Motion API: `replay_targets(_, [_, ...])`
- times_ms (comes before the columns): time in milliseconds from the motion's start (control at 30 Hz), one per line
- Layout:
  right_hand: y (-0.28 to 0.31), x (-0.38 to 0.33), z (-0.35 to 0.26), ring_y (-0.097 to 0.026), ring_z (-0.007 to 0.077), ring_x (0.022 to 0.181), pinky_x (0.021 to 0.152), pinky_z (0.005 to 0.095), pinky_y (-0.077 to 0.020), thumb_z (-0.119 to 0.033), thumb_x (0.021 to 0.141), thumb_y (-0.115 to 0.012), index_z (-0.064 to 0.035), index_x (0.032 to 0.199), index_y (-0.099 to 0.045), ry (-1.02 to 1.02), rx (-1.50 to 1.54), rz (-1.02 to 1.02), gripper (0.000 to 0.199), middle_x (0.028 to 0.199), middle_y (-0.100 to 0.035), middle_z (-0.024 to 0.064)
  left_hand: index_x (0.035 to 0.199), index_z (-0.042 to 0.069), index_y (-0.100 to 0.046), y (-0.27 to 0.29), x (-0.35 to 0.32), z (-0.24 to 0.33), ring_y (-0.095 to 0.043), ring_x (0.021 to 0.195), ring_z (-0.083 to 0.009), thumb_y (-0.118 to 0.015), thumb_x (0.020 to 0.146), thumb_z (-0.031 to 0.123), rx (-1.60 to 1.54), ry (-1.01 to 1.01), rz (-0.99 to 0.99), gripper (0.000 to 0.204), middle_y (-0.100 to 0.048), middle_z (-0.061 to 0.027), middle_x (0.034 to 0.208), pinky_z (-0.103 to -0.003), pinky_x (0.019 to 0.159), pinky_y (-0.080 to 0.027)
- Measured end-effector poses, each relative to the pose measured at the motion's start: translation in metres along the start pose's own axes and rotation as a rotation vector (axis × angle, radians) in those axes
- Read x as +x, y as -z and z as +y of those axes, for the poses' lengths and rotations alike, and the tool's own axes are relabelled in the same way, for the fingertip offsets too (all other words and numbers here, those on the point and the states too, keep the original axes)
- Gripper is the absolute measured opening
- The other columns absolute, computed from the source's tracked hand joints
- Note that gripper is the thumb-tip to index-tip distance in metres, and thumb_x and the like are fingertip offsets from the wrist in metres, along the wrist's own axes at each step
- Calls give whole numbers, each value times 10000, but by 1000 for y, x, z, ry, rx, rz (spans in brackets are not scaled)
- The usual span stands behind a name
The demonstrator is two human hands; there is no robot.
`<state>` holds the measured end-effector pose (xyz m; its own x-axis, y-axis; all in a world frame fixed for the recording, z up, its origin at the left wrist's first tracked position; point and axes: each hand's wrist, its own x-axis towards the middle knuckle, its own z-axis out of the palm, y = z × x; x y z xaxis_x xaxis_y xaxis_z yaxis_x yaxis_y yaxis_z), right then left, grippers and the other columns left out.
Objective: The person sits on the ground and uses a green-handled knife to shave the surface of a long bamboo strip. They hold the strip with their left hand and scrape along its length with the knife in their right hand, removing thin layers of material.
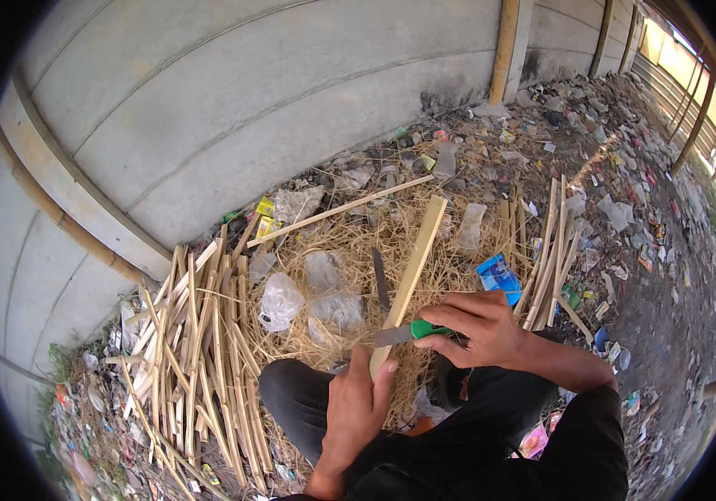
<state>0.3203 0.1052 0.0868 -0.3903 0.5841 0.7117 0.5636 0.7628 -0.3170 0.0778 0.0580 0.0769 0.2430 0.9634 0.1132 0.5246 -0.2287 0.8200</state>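
Observation:
My left hand [356, 407] grips the near end of a long flat bamboo slat [414, 260] that points away toward the wall. My right hand [479, 327] holds a knife by its green handle [429, 328]. The knife's grey blade [393, 336] lies across the slat just above my left thumb. A second dark blade [380, 280] lies in the shavings to the left of the slat. My knees in dark trousers [295, 397] are under both hands.
A pile of split bamboo strips [199, 351] lies at the left, another bundle [546, 255] at the right. Straw-like shavings [349, 250], clear plastic bags [281, 301] and a blue packet [498, 275] cover the ground. A grey concrete wall [232, 108] rises behind; litter spreads right.

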Motion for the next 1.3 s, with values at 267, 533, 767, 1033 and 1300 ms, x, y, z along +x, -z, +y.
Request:
replay_targets(267, [-4,1,2,-666,191,572,500,327,-530,-310,868,-902,-85,1055,-779,-7,12,18,318,810,-697,34,1097,-27,-498,-8,4,0,-676,672,-535,-635,1099,306,101,4,26,360,-653,-305,694,-586,546,-505])
replay_targets(533, [13,6,22,-738,231,656,528,316,-540,-230,902,-884,-41,1076,-787,-126,-59,112,275,884,-765,98,1088,-25,-505,-12,0,-5,-665,675,-533,-625,1107,293,127,48,-20,340,-643,-285,683,-576,562,-495])
replay_targets(767, [54,3,82,-750,213,720,625,323,-560,-267,962,-841,26,1081,-775,-453,-134,427,323,917,-779,125,1104,1,-550,-8,-22,-17,-678,699,-523,-585,1127,310,43,24,-202,312,-658,-283,712,-595,605,-495])
replay_targets(1033, [9,-2,21,-707,215,637,546,328,-551,-308,915,-874,-64,1078,-750,-94,-6,38,318,871,-729,65,1080,-1,-551,1,3,-7,-693,702,-500,-549,1144,360,-15,80,-72,366,-654,-240,699,-560,598,-504])
replay_targets(1300, [2,1,0,-684,197,597,512,333,-546,-333,923,-856,-113,1074,-753,-7,-7,-99,286,837,-700,24,1164,-16,-503,-9,5,2,-681,694,-538,-600,1115,372,105,40,-9,403,-685,-284,745,-594,598,-522])
